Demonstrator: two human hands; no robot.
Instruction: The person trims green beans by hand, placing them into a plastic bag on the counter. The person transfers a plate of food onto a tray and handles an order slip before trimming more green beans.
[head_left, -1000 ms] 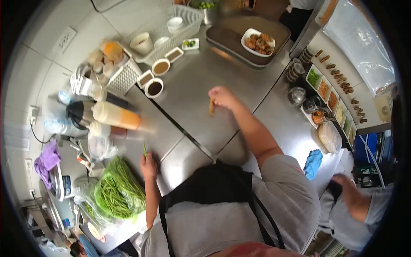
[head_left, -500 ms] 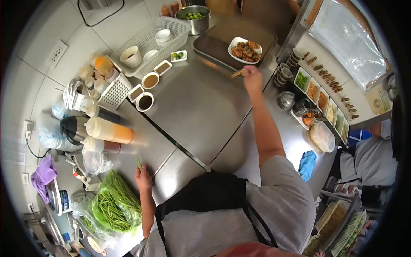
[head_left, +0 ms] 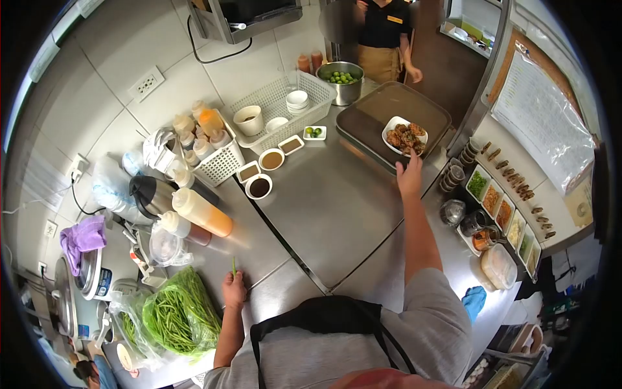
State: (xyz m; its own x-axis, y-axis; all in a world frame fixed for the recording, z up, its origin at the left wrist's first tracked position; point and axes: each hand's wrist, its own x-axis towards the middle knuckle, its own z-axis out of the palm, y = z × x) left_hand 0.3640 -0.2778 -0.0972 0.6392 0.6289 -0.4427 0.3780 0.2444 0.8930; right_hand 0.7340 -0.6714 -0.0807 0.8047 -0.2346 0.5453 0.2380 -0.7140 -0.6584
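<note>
My left hand (head_left: 234,289) is closed on a green bean (head_left: 234,264), whose tip sticks up above the fingers. Beside it lies a green plastic bag of long green beans (head_left: 178,318). At the far right, my right hand (head_left: 409,176) reaches to the near edge of a white dish of browned, fried-looking pieces (head_left: 405,136). Its thumb and fingers are apart, with the fingertips at the dish's rim; nothing shows in its grip. The dish sits on a brown tray (head_left: 369,113).
Small sauce bowls (head_left: 261,187) and a dish of green citrus (head_left: 315,133) line the counter's left. Squeeze bottles (head_left: 204,211) stand nearer. Garnish containers (head_left: 491,198) run along the right. Beyond the tray stands a person in a black shirt (head_left: 387,29).
My right hand has moved onto the dish's near edge; the small wooden piece it held no longer shows. The view has tilted up, bringing a person into sight. My left hand keeps the bean.
</note>
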